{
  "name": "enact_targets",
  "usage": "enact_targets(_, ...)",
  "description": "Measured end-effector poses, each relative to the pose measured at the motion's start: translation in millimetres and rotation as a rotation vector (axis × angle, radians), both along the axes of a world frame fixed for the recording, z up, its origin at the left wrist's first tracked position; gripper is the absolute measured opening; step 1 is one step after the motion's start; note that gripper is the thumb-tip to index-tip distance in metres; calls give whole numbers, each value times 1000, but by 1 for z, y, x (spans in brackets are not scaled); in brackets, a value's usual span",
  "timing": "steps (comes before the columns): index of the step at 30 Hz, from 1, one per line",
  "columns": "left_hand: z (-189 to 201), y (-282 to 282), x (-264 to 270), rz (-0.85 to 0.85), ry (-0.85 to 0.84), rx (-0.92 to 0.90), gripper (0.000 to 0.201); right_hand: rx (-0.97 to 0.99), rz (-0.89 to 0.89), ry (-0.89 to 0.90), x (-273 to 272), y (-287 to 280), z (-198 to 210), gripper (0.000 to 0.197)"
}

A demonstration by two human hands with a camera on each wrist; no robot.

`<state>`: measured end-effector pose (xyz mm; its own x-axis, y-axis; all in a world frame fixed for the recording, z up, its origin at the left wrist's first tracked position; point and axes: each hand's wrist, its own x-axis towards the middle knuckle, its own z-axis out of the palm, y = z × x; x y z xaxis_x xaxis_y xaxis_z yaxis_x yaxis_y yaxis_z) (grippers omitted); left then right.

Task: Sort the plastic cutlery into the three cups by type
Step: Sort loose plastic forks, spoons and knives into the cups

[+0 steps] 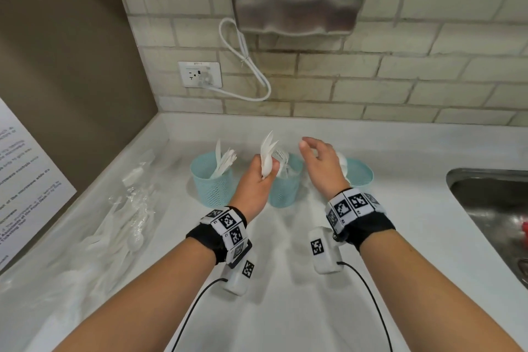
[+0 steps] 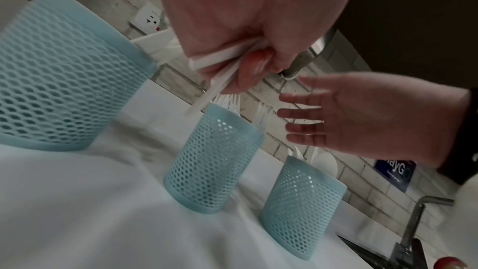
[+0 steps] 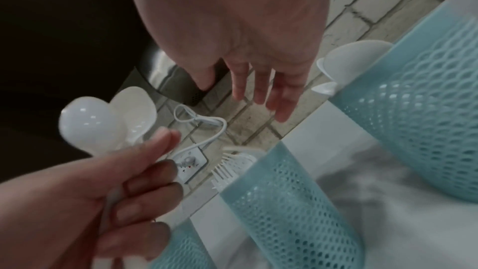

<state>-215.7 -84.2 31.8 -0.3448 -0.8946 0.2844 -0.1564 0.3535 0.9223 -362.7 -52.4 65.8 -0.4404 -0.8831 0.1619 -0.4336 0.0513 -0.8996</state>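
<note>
Both forearms are reaching forward over the white counter (image 1: pixel 285 308), each wearing a black wrist strap with printed markers. The left hand (image 1: pixel 254 177) is gripping a small bundle of white plastic spoons (image 1: pixel 268 154) by the handles, fingers curled round them, bowls pointing up. It is hovering between the left cup (image 1: pixel 211 183) and the middle cup (image 1: pixel 285 186). The right hand (image 1: pixel 320 163) is hanging relaxed with fingers spread, holding nothing, above the gap between the middle cup and the right cup (image 1: pixel 360 177).

All three cups are blue mesh and are standing upright in a row near the tiled wall. The left cup is holding white pieces, possibly knives; the blur is preventing a sure reading. The middle cup is holding forks (image 3: pixel 227 169). The right cup is holding spoons (image 3: pixel 354 58).

More white cutlery (image 1: pixel 125 231) is lying loose among clear wrappers on the counter at the left. A steel sink (image 1: pixel 494 208) is sitting at the right edge.
</note>
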Motion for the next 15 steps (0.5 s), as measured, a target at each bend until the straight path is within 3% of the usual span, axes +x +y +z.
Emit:
enact_targets(3, -1, 3, -15, 0, -42, 15, 10, -31, 151, -130, 7, 17, 10, 46)
enact_targets(6, 5, 11, -41, -35, 19, 49, 16, 7, 261, -13, 9, 25, 10, 49)
enact_targets(9, 11, 24, -65, -121, -80, -54, 19, -71, 128, 115, 0, 23, 6, 31)
enact_targets(12, 16, 30, -86, -132, -217, -49, 46, -127, 3, 165, -16, 20, 7, 21)
enact_targets(15, 13, 25, -103, -212, -392, -26, 32, -179, -90, 157, -44, 22, 19, 27)
